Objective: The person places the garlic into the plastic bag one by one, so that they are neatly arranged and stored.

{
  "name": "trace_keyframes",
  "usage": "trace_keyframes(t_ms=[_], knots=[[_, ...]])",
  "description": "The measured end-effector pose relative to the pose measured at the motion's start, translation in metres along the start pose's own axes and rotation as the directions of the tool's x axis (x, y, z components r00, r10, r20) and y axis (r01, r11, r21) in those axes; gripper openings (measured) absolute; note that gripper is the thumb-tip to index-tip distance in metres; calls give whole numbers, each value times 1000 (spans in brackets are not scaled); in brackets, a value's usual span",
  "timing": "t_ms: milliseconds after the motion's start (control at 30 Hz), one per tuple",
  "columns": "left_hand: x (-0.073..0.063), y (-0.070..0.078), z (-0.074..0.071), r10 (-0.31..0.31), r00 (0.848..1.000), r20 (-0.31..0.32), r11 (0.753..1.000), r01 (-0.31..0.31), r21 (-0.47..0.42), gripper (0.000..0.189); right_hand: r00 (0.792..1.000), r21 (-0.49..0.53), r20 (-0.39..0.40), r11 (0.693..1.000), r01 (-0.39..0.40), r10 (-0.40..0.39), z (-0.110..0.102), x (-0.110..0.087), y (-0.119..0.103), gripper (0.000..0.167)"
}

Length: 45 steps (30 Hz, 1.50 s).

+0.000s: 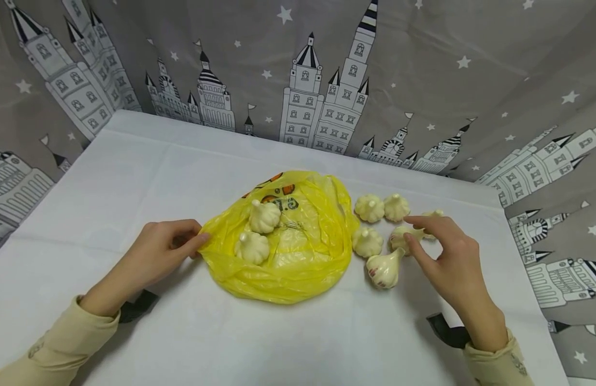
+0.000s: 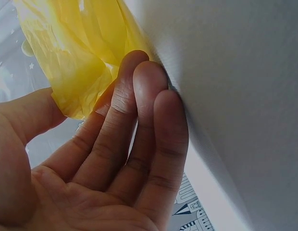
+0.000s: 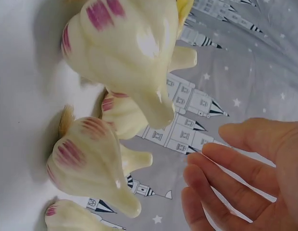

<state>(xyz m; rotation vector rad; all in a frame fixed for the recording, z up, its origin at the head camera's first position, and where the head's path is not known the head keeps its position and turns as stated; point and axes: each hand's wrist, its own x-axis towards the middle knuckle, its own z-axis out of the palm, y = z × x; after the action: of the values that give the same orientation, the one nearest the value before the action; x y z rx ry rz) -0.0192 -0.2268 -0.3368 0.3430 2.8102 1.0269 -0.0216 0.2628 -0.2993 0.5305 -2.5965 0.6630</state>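
Note:
A yellow plastic bag (image 1: 283,284) lies open on the white cloth in the head view, with two garlic bulbs (image 1: 252,248) inside its left part. My left hand (image 1: 164,247) pinches the bag's left edge between thumb and fingers; the left wrist view shows the yellow film (image 2: 77,57) held there. To the right of the bag stands a cluster of several garlic bulbs (image 1: 383,269), cream with purplish marks on some. Over the cluster's right side hovers my right hand (image 1: 449,265), thumb and fingers apart. In the right wrist view nothing is in its fingers, and a garlic bulb (image 3: 125,48) looms close.
A white cloth (image 1: 298,348) covers the table. Behind it and at the sides hangs a grey curtain (image 1: 418,64) printed with castles and stars. The back bulbs (image 1: 369,208) stand close to the bag's right edge. My right hand partly covers one bulb.

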Motion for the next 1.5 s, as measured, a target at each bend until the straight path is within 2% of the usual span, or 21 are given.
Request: trace_keyframes(t_ms=[200,333,533,700,1267,1500], knots=[[-1,-1,1,0,1000,-2,1000,0,-1,21,999,-4,50,1000,10,-10,-1,1,5,27],[-1,-2,2,-3,1000,-1,1000,3,-1,21,992,-15,122,1000,-8,10,-1,0,7,20],[0,-3,2,-2,1000,2,1000,2,0,21,965,-24,249,996,-80,84,0,-1,9,14],[0,-2,3,5,1000,-3,1000,-5,-1,21,943,-33,305,991,-132,135,3,-2,8,8],[0,-3,3,20,1000,-17,1000,-20,13,21,934,14,339,992,-126,114,5,-1,4,9],[0,-3,3,19,1000,-14,1000,-19,15,21,933,77,352,991,-107,74,2,-2,3,12]])
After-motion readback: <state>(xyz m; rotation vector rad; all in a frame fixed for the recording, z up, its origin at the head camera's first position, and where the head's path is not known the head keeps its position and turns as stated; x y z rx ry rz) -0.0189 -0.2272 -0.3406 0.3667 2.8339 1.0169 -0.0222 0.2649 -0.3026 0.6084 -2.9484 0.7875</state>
